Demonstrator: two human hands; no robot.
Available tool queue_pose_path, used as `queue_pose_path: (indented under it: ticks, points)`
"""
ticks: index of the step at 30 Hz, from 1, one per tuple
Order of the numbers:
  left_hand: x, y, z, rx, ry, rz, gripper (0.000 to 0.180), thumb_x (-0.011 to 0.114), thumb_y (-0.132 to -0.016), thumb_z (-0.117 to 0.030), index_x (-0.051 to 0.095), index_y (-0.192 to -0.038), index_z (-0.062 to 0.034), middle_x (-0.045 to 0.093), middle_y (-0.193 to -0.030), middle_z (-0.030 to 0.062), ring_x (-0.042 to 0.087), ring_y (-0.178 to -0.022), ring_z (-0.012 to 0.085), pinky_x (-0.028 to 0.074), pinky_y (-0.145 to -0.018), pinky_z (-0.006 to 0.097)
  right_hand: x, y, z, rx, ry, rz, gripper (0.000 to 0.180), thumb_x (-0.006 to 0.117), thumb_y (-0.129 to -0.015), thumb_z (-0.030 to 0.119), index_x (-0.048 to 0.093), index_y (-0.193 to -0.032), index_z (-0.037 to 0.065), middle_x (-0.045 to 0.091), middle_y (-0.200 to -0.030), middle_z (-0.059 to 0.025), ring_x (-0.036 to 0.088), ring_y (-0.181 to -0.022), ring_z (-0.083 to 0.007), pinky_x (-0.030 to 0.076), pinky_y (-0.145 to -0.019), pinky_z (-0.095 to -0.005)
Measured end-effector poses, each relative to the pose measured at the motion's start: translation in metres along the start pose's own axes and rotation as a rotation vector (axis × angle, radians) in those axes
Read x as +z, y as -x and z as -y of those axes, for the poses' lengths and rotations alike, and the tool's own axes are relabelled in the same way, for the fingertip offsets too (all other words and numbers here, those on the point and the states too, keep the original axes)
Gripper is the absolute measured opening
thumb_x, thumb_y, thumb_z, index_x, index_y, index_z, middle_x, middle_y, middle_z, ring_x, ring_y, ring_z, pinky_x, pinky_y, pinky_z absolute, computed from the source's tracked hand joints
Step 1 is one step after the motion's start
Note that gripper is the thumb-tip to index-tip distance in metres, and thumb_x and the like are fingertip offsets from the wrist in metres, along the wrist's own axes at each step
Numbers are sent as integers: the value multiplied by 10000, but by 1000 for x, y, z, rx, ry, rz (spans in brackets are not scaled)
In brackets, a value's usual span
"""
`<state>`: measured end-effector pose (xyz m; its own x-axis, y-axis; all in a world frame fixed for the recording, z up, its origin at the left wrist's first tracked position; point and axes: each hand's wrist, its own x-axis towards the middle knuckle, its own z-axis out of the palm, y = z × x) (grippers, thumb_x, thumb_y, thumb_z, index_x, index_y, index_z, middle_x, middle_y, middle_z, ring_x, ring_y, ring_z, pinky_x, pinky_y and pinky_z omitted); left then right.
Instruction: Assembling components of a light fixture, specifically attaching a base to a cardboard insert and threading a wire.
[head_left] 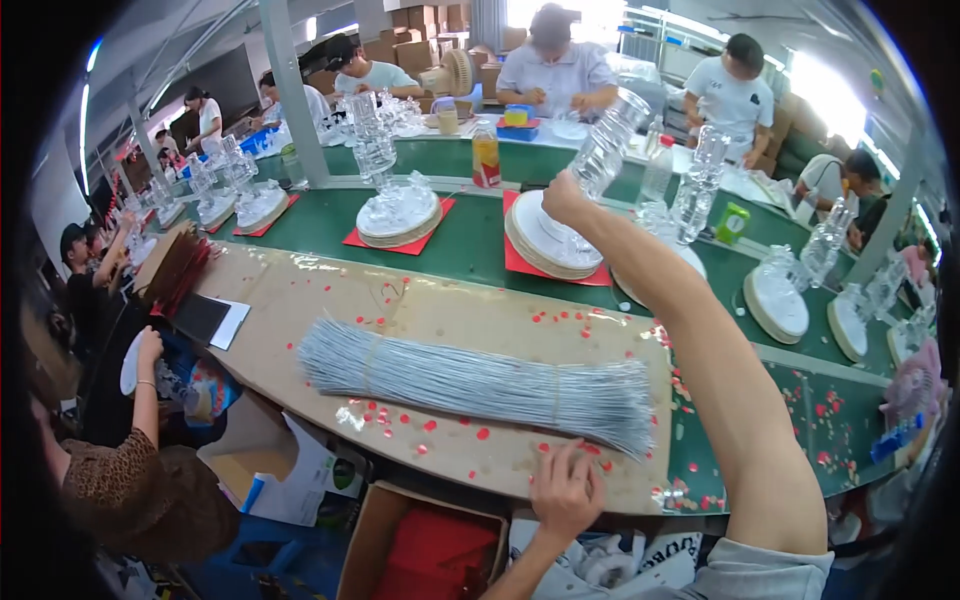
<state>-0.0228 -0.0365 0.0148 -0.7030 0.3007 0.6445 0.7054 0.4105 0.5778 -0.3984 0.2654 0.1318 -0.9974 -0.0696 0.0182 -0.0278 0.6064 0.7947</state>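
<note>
My right arm reaches far across the bench. My right hand (568,197) is closed round the lower part of a stack of clear ribbed plastic pieces (612,140), which tilts to the right above a pile of round white discs (540,235). That pile lies on a red sheet (516,258) on the green belt. Near the cardboard's front edge rests my left hand (568,490), empty, its fingers loosely bent and apart. Just beyond it lies a long bundle of thin silvery wires (470,385), tied with bands.
Small red dots (482,434) are scattered over the cardboard (270,300). More disc piles (400,212) with clear plastic stacks line the green belt (470,240). An open box (365,550) of red sheets stands below the front edge. Co-workers (555,70) sit opposite; another person's arm (147,390) is at left.
</note>
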Motion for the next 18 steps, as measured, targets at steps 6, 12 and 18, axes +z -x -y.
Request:
queue_pose_path:
  ticks: [6, 12, 18]
  points:
    - [2, -4, 8, 16, 12, 11, 211, 690, -736, -35, 718, -944, -46, 708, -1064, 109, 662, -946, 346, 561, -783, 409, -34, -20, 31, -229, -284, -419, 80, 681, -772, 121, 738, -718, 110, 714, -785, -86, 710, -806, -259, 550, -670, -418]
    - [8, -1, -1, 92, 132, -42, 203, 654, -746, -9, 693, -943, -32, 705, -1035, 126, 660, -921, 351, 547, -820, 436, -74, 90, -170, 540, -41, -1131, 446, 632, -906, 481, 726, -789, 61, 717, -785, -140, 715, -746, -298, 554, -653, -481]
    - [11, -4, -8, 24, 354, -157, 230, 619, -792, 45, 708, -990, -34, 709, -1008, 120, 649, -931, 352, 516, -882, 450, -24, 206, -234, 733, -131, -9, 296, 675, -842, 342, 806, -977, 114, 771, -1049, -111, 751, -968, -301, 604, -793, -427]
